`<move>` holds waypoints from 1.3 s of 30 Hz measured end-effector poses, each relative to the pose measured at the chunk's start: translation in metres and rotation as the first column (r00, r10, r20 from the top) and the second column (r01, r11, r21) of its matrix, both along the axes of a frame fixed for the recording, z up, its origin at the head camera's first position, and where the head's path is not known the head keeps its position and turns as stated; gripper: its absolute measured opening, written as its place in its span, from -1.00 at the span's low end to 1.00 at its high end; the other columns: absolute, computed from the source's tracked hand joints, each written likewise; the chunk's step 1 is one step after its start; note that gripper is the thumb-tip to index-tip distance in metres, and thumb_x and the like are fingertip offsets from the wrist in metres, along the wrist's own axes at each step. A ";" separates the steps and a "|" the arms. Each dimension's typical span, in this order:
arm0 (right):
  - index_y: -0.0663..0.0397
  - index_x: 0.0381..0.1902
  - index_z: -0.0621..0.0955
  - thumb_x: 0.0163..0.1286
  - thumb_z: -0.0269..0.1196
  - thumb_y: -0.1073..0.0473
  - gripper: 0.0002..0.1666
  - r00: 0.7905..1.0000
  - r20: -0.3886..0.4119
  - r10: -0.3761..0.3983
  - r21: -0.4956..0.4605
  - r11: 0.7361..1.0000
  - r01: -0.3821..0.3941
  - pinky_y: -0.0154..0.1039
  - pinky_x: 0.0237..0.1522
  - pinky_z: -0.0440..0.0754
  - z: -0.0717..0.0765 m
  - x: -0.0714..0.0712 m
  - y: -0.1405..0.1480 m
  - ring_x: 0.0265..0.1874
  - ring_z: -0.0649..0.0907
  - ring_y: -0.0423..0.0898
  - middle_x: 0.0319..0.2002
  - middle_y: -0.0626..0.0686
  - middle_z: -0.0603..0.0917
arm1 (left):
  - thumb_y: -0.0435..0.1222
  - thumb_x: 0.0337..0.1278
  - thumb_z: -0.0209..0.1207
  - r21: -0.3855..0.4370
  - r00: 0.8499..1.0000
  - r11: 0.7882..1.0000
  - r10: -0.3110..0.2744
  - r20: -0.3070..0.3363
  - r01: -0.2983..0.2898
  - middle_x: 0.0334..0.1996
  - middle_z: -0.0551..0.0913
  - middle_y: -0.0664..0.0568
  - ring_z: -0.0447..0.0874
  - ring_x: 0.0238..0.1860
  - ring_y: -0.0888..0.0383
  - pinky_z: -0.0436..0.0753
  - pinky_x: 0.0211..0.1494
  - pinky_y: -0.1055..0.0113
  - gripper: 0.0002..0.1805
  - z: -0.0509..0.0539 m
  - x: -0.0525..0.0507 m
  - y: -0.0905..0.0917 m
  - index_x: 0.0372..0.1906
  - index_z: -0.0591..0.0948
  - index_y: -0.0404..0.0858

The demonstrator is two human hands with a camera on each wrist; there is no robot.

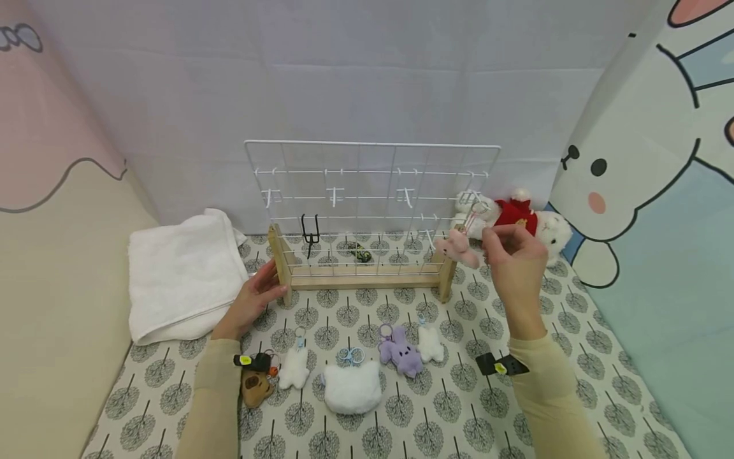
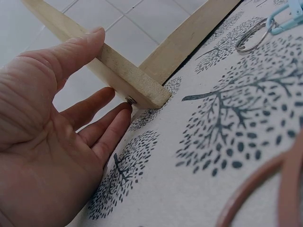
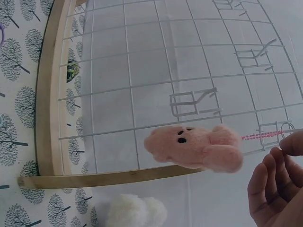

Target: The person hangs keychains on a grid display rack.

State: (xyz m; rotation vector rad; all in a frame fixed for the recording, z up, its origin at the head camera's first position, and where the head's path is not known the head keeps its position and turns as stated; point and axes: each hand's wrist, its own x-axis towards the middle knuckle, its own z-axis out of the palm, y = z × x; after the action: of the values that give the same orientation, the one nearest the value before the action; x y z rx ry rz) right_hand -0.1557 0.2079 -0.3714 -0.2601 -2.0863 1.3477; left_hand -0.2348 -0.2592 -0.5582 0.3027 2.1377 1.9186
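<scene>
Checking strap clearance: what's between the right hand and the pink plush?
In the right wrist view, a pink cord runs from the pink plush to a thin ring at the right hand.

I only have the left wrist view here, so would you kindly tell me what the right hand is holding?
Observer: The right hand holds a pink plush by the end of its cord.
Operator: Thank you; what lies in front of the rack?
Observer: Among others, a purple plush lies between a big white one and a small white one.
Operator: And are all the hooks on the rack white?
Observer: No, a black hook hangs near its left end.
</scene>
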 end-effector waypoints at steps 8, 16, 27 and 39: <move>0.23 -0.23 0.76 0.46 0.38 0.17 -0.80 0.997 0.075 0.031 0.000 1.000 -0.031 -0.46 -0.56 0.50 -0.026 0.010 0.002 -0.59 0.56 -0.29 -0.54 -0.08 0.65 | -0.28 0.48 0.27 0.000 1.000 1.000 -0.001 0.008 0.001 0.65 0.19 -0.20 0.13 0.64 -0.17 0.08 0.68 -0.11 -0.07 0.001 0.000 0.000 0.74 0.02 -0.07; 0.22 -0.23 0.77 0.45 0.39 0.17 -0.81 0.995 0.098 0.033 -0.004 0.999 -0.033 -0.47 -0.58 0.53 -0.052 0.016 0.001 -0.61 0.60 -0.32 -0.55 -0.24 0.65 | -0.29 0.48 0.27 0.007 1.000 1.000 -0.001 0.004 0.001 0.65 0.20 -0.19 0.13 0.64 -0.16 0.07 0.68 -0.11 -0.08 0.002 0.001 0.002 0.74 0.03 -0.05; 0.28 -0.23 0.75 0.48 0.38 0.20 -0.81 0.992 0.089 0.088 -0.077 0.994 -0.081 -0.47 -0.55 0.59 -0.074 0.026 -0.005 -0.59 0.64 -0.24 -0.50 -0.05 0.71 | -0.28 0.48 0.27 0.007 1.000 1.000 -0.001 -0.009 0.001 0.65 0.19 -0.21 0.13 0.64 -0.21 0.10 0.67 -0.13 -0.08 0.004 0.003 0.001 0.74 0.04 0.00; 0.22 -0.15 0.77 0.42 0.39 0.29 -0.89 0.944 0.229 0.239 0.066 0.963 -0.260 -0.43 -0.48 0.59 -0.119 0.026 -0.009 -0.49 0.65 -0.28 -0.38 0.16 0.78 | -0.27 0.49 0.28 0.010 1.000 1.000 0.000 0.003 0.000 0.64 0.21 -0.19 0.13 0.64 -0.16 0.14 0.67 -0.06 -0.08 0.003 0.003 0.001 0.74 0.04 -0.03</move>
State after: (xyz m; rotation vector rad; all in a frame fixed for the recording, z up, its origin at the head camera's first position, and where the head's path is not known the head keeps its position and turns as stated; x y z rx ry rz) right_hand -0.1301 0.1984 -0.4909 -0.1091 -2.4289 1.4114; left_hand -0.2316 -0.2581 -0.5553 0.3007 2.1267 1.9293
